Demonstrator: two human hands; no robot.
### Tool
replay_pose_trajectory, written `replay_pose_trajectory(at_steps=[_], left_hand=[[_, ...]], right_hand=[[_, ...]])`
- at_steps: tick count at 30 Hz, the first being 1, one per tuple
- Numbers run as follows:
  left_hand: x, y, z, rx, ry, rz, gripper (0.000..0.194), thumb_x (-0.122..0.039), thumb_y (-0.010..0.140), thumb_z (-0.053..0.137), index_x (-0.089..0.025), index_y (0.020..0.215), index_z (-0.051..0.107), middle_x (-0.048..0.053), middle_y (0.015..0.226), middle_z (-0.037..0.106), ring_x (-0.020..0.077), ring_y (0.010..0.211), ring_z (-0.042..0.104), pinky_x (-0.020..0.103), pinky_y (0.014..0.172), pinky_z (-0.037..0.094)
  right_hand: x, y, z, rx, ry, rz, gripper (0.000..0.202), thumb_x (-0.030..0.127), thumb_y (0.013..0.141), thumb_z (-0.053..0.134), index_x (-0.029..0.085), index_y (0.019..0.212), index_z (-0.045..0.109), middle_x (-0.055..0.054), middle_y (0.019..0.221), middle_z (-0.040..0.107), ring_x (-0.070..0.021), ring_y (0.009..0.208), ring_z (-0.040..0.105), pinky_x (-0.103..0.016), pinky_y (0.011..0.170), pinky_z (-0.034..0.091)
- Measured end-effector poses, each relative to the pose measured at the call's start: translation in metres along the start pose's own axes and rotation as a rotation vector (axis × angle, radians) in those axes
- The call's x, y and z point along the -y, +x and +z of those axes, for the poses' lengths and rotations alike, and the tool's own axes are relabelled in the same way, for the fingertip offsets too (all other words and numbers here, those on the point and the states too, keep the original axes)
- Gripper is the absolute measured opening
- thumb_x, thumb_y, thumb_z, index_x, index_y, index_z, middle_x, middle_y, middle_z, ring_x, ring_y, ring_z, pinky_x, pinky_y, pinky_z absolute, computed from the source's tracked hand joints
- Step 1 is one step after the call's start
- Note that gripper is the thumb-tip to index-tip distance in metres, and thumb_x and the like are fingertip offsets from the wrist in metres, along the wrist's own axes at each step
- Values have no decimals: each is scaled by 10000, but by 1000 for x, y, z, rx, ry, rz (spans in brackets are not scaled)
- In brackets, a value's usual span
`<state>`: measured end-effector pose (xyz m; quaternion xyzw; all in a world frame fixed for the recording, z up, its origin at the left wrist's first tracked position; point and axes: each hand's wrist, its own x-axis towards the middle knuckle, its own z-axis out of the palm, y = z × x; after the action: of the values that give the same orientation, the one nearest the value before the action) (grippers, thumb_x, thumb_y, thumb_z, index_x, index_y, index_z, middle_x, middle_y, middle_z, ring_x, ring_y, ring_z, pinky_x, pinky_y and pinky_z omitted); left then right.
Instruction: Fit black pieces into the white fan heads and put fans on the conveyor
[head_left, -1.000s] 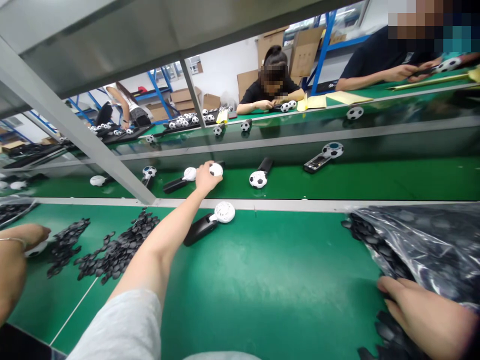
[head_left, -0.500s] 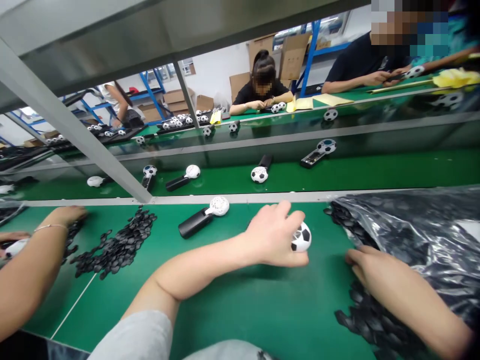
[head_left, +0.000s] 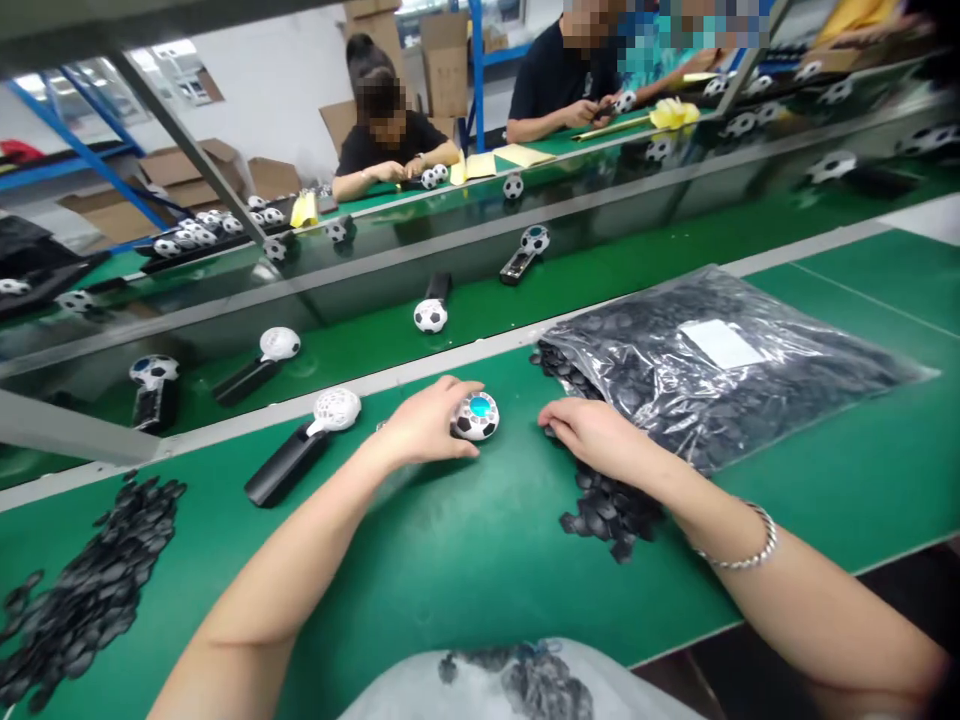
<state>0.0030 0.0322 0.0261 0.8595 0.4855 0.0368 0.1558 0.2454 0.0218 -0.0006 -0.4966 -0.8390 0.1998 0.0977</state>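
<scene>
Since a second ago, the left hand (head_left: 424, 422) has come back from the green belt (head_left: 615, 262) beyond the table's far edge, bringing a ball-headed device (head_left: 482, 425) over the table (head_left: 465, 570). Its fingers curl around the black-and-white ball, thumb on the near side, with a round blue patch facing up; the handle is mostly hidden under the hand. The right hand (head_left: 611, 445) has shifted toward the far edge and is now near the left one. Its fingers are drawn narrow, pinching a small dark piece (head_left: 552, 432) (only a sliver of it shows). A silver bracelet (head_left: 772, 540) circles that wrist.

Just under the right hand lies a loose heap (head_left: 611, 510) of black pieces, and beside it a clear bag (head_left: 660, 350) full of similar ones, with a white label (head_left: 721, 344), reaches along the far edge. Another pile (head_left: 105, 575) spreads toward the left of the table. Left of the left hand, near the far edge, rests a white-headed device (head_left: 289, 465) with a black handle. More devices, among them one with an opened handle (head_left: 516, 266), lie on the belt. Across it, a person in a dark top (head_left: 358, 155) bends over the work.
</scene>
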Motion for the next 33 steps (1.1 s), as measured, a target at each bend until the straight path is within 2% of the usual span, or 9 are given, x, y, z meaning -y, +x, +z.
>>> replay_pose_trajectory(at_steps=[4, 10, 14, 17, 20, 22, 24, 30, 33], left_hand=[[4, -7, 8, -65, 103, -87, 638, -432, 713, 604, -240, 1280, 385, 69, 1141, 525, 264, 996, 557, 336, 799, 460], [-3, -11, 29, -58, 149, -92, 744, -471, 742, 549, -79, 1326, 307, 174, 1225, 486, 322, 1117, 481, 400, 927, 396], [5, -20, 10, 155, 9, 14, 752, -336, 697, 606, -165, 1358, 288, 117, 1237, 495, 281, 1137, 473, 358, 934, 397], [9, -25, -2, 312, -94, 69, 648, -331, 604, 702, -263, 1205, 469, 30, 1101, 583, 242, 998, 560, 298, 813, 456], [2, -25, 2, 196, -14, -65, 502, -367, 597, 708, -233, 1049, 535, 29, 997, 614, 251, 890, 588, 316, 722, 471], [-4, -24, 10, 21, 77, -161, 436, -340, 697, 622, -199, 1090, 498, 64, 995, 605, 264, 898, 580, 343, 717, 470], [-10, -23, 14, -75, 107, -180, 452, -300, 742, 568, -177, 1161, 453, 90, 1031, 581, 273, 956, 556, 366, 763, 465], [-12, -30, 10, 45, -169, -63, 647, -358, 677, 648, -252, 1263, 395, 64, 1134, 493, 258, 1052, 500, 375, 875, 446], [-15, -30, 20, 7, -225, -79, 663, -311, 699, 626, -231, 1300, 358, 78, 1172, 472, 250, 1020, 522, 372, 868, 452]], right_hand=[[1, 2, 9, 1, 49, -67, 286, 65, 826, 384, 158, 863, 652, -59, 839, 619, -152, 747, 585, -252, 719, 452], [2, -2, 14, 54, 60, -145, 331, 17, 800, 386, 134, 960, 651, -85, 935, 598, -161, 844, 582, -262, 796, 458], [-3, -1, 16, 61, 62, -183, 341, 23, 813, 398, 153, 1007, 646, -74, 953, 587, -153, 841, 581, -246, 778, 459], [-6, 4, 16, 37, 40, -168, 246, 121, 855, 451, 174, 937, 677, -61, 886, 591, -152, 784, 581, -251, 743, 462], [-6, 9, 13, -39, 34, -148, 192, 187, 857, 499, 174, 901, 685, -62, 865, 601, -168, 805, 577, -273, 753, 460], [-5, 10, 10, -102, 95, -131, 191, 185, 861, 495, 160, 929, 672, -68, 888, 619, -170, 839, 578, -280, 783, 457], [-3, 10, 9, -152, 171, -116, 213, 171, 868, 473, 150, 982, 651, -71, 918, 630, -163, 853, 580, -281, 804, 454], [3, 6, 11, -211, 379, -78, 153, 227, 841, 518, 179, 906, 648, -38, 855, 657, -155, 744, 602, -257, 644, 477], [9, 3, 12, -257, 463, -124, 131, 258, 828, 550, 187, 855, 658, -31, 814, 648, -143, 699, 591, -249, 609, 470]])
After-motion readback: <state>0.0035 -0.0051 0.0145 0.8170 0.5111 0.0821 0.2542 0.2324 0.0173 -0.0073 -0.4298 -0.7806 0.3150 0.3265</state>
